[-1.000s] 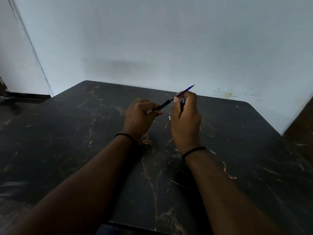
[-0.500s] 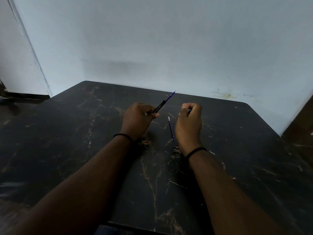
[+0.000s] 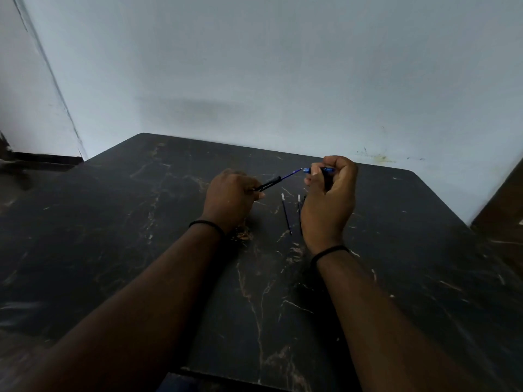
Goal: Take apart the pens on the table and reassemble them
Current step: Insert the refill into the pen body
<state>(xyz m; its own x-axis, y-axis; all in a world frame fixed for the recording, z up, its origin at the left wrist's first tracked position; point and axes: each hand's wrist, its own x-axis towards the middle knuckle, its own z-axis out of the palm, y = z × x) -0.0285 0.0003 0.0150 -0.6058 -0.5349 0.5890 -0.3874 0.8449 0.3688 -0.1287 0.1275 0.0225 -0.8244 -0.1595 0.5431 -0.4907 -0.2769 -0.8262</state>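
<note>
My left hand [image 3: 230,199] grips the black lower half of a pen [image 3: 268,184], from which a thin blue refill [image 3: 291,174] sticks out, pointing up and right. My right hand [image 3: 329,199] is raised and closed on the blue upper barrel [image 3: 319,170], whose open end almost meets the refill's tip. Two loose refills [image 3: 286,213] lie on the dark marble table [image 3: 141,250] between my hands; the right one is partly hidden behind my right hand.
A pale wall [image 3: 283,80] stands right behind the table's far edge. A door frame [image 3: 51,80] runs down at the left. The table's right edge drops off to a brown floor [image 3: 503,205].
My right hand has lifted off the table and moved right, now holding the blue barrel at the refill's tip. The left hand has lowered the pen's angle slightly.
</note>
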